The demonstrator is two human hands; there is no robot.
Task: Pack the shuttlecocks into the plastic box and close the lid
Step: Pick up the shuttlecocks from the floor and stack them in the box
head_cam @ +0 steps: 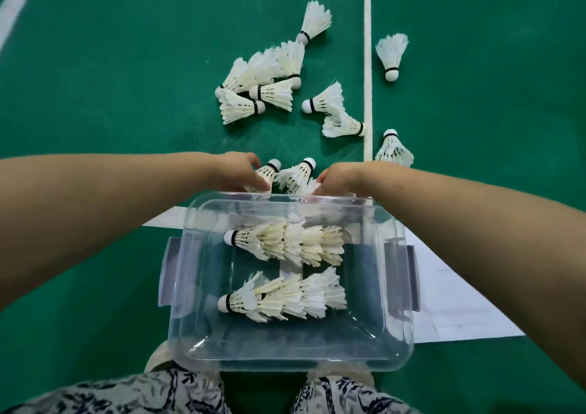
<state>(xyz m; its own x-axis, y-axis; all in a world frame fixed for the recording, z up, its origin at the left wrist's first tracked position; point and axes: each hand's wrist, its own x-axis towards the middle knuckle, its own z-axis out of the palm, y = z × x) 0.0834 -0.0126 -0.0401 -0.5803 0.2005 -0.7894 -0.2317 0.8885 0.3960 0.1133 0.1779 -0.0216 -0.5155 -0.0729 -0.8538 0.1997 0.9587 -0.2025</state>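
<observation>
A clear plastic box (394,340) with grey side latches stands on the green floor in front of my knees. Two nested rows of white shuttlecocks lie inside it, the far row (285,244) and the near row (282,298). Just beyond the box's far rim, my left hand (241,171) grips a shuttlecock (268,172), its fingers curled round the feathers. My right hand (341,177) pinches the feathers of another shuttlecock (309,188) next to a third one (296,172). Several loose shuttlecocks (263,90) lie scattered farther out.
A white court line (367,65) runs away from me on the right; single shuttlecocks (392,55) lie beyond it. A white sheet (444,287) lies under and right of the box. My patterned trouser knees (142,394) fill the bottom edge. No lid is visible.
</observation>
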